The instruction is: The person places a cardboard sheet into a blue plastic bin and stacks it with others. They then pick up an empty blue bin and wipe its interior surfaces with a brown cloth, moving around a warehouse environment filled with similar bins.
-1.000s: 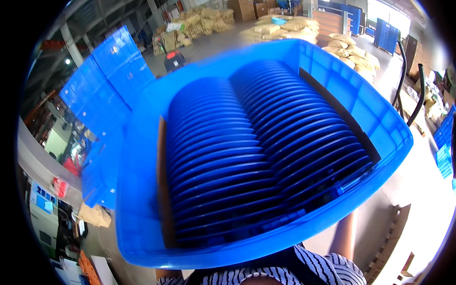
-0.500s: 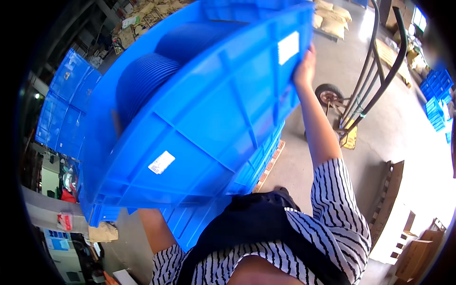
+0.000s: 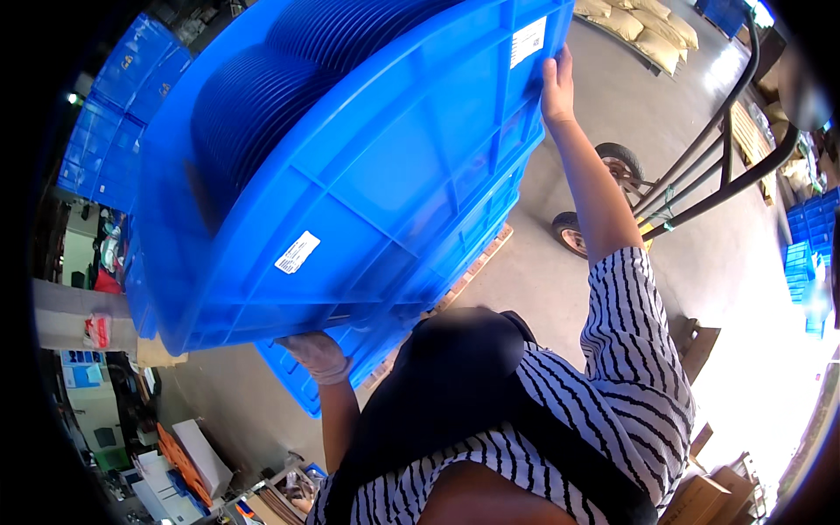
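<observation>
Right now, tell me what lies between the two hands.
The head view shows the big blue crate spanning between the left hand at its lower corner and the right hand at its upper edge.

Discs (image 3: 289, 79) stand in rows inside the crate (image 3: 367, 175); more crates (image 3: 122, 114) stacked left, hand truck (image 3: 691, 175) right.

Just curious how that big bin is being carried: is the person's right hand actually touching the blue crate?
Touching. The head view shows the right hand pressed flat against the blue crate wall at its far end.
</observation>
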`<state>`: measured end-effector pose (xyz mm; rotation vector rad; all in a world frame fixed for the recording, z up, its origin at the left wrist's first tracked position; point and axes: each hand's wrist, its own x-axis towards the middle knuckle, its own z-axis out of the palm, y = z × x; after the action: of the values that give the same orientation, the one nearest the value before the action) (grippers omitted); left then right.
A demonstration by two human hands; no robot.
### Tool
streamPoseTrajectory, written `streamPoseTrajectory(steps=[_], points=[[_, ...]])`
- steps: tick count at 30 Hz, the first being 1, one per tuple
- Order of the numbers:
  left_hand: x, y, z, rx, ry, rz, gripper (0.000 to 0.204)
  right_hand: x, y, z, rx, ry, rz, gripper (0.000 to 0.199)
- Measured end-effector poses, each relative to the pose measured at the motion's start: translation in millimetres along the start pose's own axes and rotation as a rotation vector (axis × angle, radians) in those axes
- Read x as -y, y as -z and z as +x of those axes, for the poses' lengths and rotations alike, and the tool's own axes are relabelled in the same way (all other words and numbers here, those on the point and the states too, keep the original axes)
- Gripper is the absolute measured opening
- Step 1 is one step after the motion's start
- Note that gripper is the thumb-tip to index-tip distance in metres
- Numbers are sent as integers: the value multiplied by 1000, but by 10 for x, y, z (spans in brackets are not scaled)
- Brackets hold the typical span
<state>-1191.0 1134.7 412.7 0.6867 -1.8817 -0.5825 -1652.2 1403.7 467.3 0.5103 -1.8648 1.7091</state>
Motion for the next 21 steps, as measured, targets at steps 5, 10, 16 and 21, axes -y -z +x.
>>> streamPoseTrajectory(steps=[5, 10, 16, 21], points=[[-470, -588, -200, -291, 331, -391, 89, -393, -56, 38, -103, 73, -56, 72], [297, -616, -597, -492, 454, -209, 73, -562, -133, 84, -102, -140, 76, 61], [69, -395, -458, -204, 315, -592, 36, -546, 3, 65, -62, 80, -55, 57], [-454, -57, -216, -42, 187, -215, 45, -110, -1, -45, -17, -99, 71, 60]])
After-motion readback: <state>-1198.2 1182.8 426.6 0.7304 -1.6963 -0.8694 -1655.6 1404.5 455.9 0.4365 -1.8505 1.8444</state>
